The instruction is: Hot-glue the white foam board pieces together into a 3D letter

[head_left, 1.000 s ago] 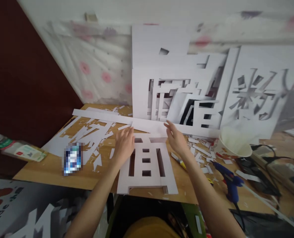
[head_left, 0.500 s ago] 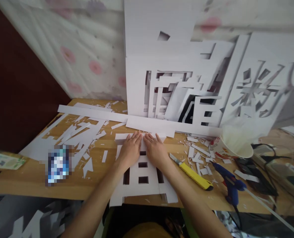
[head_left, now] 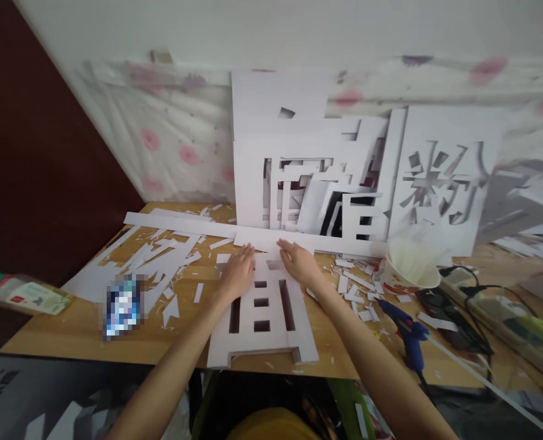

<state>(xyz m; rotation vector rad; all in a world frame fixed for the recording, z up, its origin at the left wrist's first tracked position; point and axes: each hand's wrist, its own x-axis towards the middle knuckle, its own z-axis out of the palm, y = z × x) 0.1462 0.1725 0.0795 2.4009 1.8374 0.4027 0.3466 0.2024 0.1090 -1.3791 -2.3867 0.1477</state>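
Observation:
A white cut-out character with side walls (head_left: pixel 271 339) lies on the wooden table (head_left: pixel 161 348), at the near edge in front of me. My left hand (head_left: pixel 240 269) rests at its upper left, palm down, fingers stretched out. At its upper right is my right hand (head_left: pixel 298 261), fingers extended over the piece and its far edge. Neither hand is closed around anything. A long white strip (head_left: pixel 184 226) lies across the table just beyond my fingertips.
White boards with cut-out characters (head_left: pixel 436 183) lean on the wall behind. To the right are a paper bowl (head_left: pixel 408 272), a blue glue gun (head_left: pixel 408 333), a black object (head_left: pixel 445 318) and cables. Paper scraps (head_left: pixel 149 263) lie left, near a pixelated item (head_left: pixel 123 305).
The view has tilted upward, showing more wall. My right hand has shifted right, apart from my left, uncovering more of the white piece. The yellow cutter is no longer visible beside my right arm.

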